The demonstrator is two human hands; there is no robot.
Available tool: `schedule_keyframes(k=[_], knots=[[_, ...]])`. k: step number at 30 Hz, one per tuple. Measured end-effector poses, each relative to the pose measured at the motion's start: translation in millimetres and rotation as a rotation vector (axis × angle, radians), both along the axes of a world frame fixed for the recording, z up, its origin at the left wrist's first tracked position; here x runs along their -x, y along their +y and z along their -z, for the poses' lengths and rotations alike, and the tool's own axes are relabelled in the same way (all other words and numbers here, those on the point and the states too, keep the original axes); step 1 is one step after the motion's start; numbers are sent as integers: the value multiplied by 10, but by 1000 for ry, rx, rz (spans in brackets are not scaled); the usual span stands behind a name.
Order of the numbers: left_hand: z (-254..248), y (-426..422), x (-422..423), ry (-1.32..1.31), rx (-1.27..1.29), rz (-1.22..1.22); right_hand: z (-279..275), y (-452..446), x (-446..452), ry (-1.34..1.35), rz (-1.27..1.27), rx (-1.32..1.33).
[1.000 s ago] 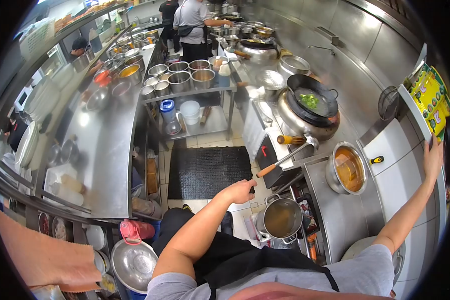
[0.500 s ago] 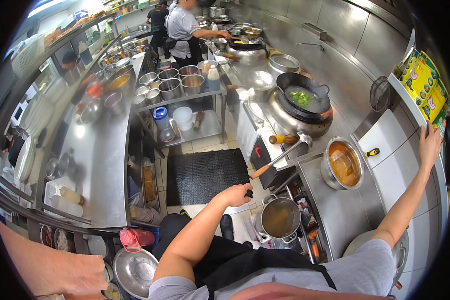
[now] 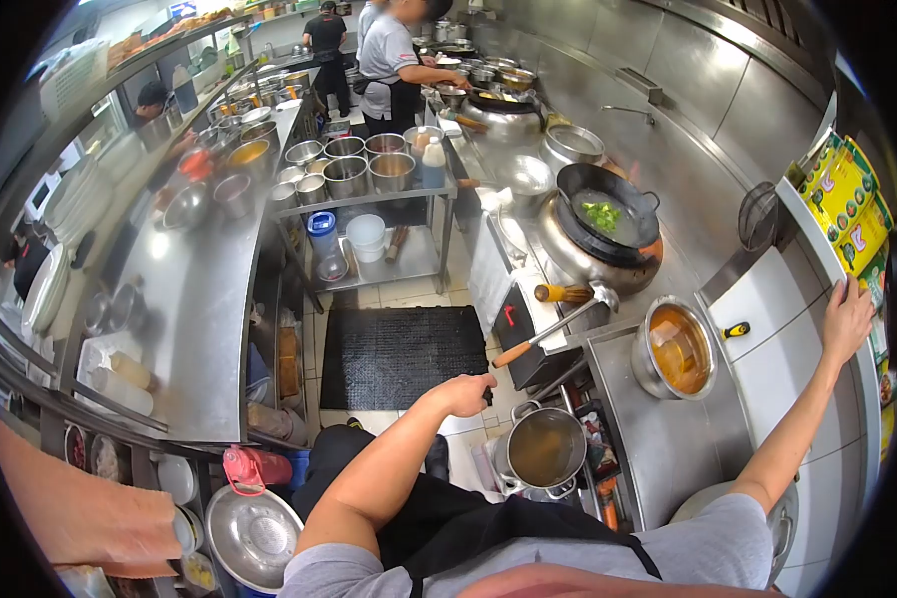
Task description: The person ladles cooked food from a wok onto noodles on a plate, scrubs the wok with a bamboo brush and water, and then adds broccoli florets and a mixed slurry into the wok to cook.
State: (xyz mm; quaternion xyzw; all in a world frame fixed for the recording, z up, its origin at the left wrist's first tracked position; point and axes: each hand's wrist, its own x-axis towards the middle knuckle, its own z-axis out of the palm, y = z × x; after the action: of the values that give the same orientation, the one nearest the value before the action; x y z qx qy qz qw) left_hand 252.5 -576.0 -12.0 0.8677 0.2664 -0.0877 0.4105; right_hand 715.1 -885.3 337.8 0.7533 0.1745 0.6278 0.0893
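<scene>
My left hand (image 3: 468, 395) is closed around a small black object, mostly hidden by the fingers, in front of the ladle's wooden handle (image 3: 513, 354). On the far right, my right hand (image 3: 849, 323) reaches up to the shelf edge, fingers bent around a thin dark thing that I cannot make out. Yellow and green packets (image 3: 860, 234) stand on that shelf, just above the hand. Green vegetable pieces (image 3: 602, 215) sit in liquid in the black wok (image 3: 578, 179) on the burner. A steel bowl (image 3: 650, 374) of orange-brown liquid rests on the counter.
A two-handled pot (image 3: 518, 444) of brownish liquid stands low by my body. Steel pots (image 3: 346, 177) fill a rolling rack ahead. A black mat (image 3: 404, 354) covers part of the floor. A co-worker (image 3: 389, 70) stands at another wok station. A strainer (image 3: 757, 214) hangs at right.
The view has shifted slightly. My left hand has moved a little left and down in the view, and my right hand slightly lower along the shelf edge. Steam or flame shows behind the wok.
</scene>
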Motion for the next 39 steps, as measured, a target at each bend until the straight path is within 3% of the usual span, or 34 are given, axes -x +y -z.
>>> schedule_keyframes(k=[16, 21, 36, 39], knots=[[28, 206, 138, -73, -89, -59, -64, -15, 321, 199, -101, -3], [241, 292, 130, -106, -105, -31, -61, -46, 290, 214, -142, -11], [418, 337, 107, -36, -95, 10, -37, 9, 307, 191, -145, -60], [207, 334, 114, 57, -36, 12, -17, 11, 310, 171, -165, -65]])
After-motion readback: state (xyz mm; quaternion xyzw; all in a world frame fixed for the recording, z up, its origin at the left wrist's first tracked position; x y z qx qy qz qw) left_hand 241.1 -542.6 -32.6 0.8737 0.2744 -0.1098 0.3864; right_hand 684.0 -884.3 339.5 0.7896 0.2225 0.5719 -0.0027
